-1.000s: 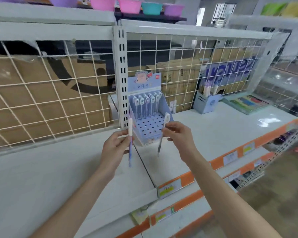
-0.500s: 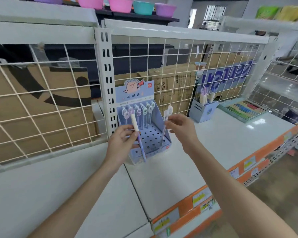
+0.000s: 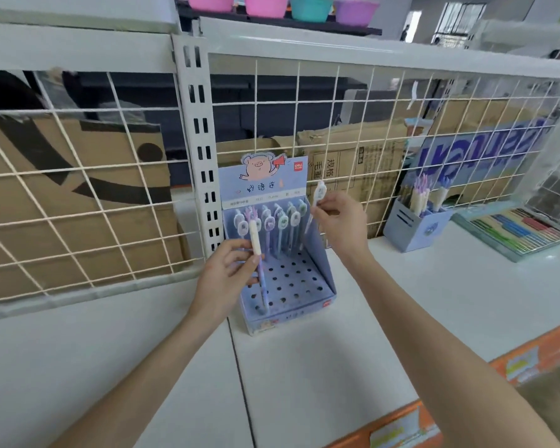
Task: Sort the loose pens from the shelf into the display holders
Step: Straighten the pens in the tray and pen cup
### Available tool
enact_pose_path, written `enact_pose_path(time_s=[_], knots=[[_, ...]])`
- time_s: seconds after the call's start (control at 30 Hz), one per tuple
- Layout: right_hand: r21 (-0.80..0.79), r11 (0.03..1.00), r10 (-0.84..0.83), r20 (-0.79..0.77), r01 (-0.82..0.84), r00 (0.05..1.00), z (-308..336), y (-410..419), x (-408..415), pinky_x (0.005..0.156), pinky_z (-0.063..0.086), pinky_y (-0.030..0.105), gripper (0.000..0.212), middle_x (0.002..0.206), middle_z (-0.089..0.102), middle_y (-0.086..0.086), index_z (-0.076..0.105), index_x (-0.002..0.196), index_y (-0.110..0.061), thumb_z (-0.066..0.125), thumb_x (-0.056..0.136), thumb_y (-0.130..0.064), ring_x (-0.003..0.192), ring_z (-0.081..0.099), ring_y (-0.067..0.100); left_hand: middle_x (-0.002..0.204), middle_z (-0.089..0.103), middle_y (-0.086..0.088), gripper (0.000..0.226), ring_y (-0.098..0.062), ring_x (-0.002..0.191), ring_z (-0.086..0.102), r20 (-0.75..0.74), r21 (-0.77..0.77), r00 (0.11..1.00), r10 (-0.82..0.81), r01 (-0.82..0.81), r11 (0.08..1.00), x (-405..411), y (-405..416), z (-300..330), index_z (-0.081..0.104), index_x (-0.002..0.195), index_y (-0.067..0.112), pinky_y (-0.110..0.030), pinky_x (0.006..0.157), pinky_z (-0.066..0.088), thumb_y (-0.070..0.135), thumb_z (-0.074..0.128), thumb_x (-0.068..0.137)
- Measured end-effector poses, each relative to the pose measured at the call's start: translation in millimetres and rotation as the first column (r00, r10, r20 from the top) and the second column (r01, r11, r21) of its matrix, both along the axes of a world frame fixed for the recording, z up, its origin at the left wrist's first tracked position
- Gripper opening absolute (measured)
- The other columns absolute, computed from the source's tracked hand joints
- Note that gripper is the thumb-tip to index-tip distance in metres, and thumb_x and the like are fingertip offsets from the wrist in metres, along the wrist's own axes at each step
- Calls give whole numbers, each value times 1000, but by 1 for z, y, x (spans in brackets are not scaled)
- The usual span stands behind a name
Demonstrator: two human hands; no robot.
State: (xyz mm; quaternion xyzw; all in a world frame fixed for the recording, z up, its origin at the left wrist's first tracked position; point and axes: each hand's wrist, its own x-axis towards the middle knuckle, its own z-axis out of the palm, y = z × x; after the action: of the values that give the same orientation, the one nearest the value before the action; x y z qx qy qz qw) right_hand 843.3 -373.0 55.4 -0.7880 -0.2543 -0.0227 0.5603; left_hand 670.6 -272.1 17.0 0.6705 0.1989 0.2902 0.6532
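Note:
A blue cardboard display holder with a pig picture on its back card stands on the white shelf, its perforated base holding a back row of several pens. My left hand pinches a pen with a cream cap, its tip down over the front-left holes. My right hand pinches a second pen with a white oval topper upright by the holder's right wall.
A white shelf with an orange price strip along its front edge carries a smaller blue pen cup with several pens and a tray of coloured pencils at the right. A wire grid back panel stands behind, cardboard boxes beyond it.
Both hands have moved up and in to the holder. The left pen's tip has come down to the front holes; the right pen has risen beside the holder's right wall.

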Motion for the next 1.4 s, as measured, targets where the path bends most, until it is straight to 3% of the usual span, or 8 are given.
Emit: enact_pose_path(time_s=[0.17, 0.33, 0.47, 1.07, 1.17, 1.23, 1.3, 1.4], knots=[[-46, 990, 132, 0, -132, 991, -11, -1, 17, 66, 47, 15, 12, 85, 62, -6, 62, 94, -12, 69, 85, -17, 78, 58, 6, 90, 70, -6, 17, -15, 82, 68, -11, 4, 997, 82, -82, 997, 12, -12, -5, 56, 104, 7, -25, 68, 57, 3, 59, 87], [-32, 978, 206, -16, -206, 978, -11, -5, 28, 63, 40, 4, 12, 85, 63, -5, 60, 89, -18, 70, 83, -18, 82, 60, 8, 86, 69, -5, 16, -11, 78, 68, -17, -4, 989, 147, -147, 989, 20, -24, -7, 56, 102, 11, -22, 67, 56, 4, 58, 88], [-56, 964, 260, 3, -260, 966, -10, -10, 30, 59, 38, -1, 12, 85, 62, -5, 62, 93, -14, 69, 83, -16, 80, 58, 7, 84, 70, 0, 15, -12, 80, 69, -22, -1, 984, 179, -179, 984, 21, -31, -5, 56, 98, 17, -23, 67, 56, 6, 59, 88], [-130, 960, 255, 45, -248, 966, -8, -19, 28, 58, 36, -3, 11, 88, 63, -4, 60, 93, -13, 68, 85, -16, 81, 57, 7, 76, 71, 12, 14, -4, 74, 66, 3, 35, 983, 184, -184, 982, 14, -27, -2, 56, 96, 19, -18, 63, 55, 7, 58, 88], [-174, 948, 280, 65, -265, 958, -10, -12, 25, 60, 37, -2, 9, 87, 61, -4, 61, 92, -15, 67, 85, -13, 82, 56, 8, 76, 72, 10, 14, -4, 75, 66, 8, 27, 985, 172, -172, 985, 14, -26, -4, 56, 97, 17, -17, 62, 53, 7, 58, 88], [-221, 943, 279, 131, -247, 951, -15, -6, 23, 69, 39, 5, 13, 89, 62, -1, 66, 97, -9, 68, 84, -12, 87, 54, 14, 78, 71, 7, 14, -4, 74, 66, 6, 23, 985, 170, -170, 985, 14, -25, -4, 56, 100, 14, -16, 61, 53, 6, 58, 88], [-262, 953, 219, 246, -152, 944, -22, 0, 21, 79, 34, 19, 16, 96, 59, 6, 68, 97, -7, 70, 82, -13, 96, 48, 23, 85, 71, 2, 15, -4, 74, 67, 0, 15, 985, 172, -172, 985, 14, -23, -4, 56, 102, 12, -17, 61, 53, 5, 58, 89], [-251, 968, 86, 386, 15, 918, -30, 5, 18, 78, 21, 27, 12, 99, 52, 13, 71, 87, -8, 74, 78, -16, 97, 43, 31, 89, 70, -2, 15, -6, 77, 68, 0, -3, 986, 164, -164, 986, 13, -21, -5, 56, 102, 12, -19, 63, 55, 5, 58, 89]])
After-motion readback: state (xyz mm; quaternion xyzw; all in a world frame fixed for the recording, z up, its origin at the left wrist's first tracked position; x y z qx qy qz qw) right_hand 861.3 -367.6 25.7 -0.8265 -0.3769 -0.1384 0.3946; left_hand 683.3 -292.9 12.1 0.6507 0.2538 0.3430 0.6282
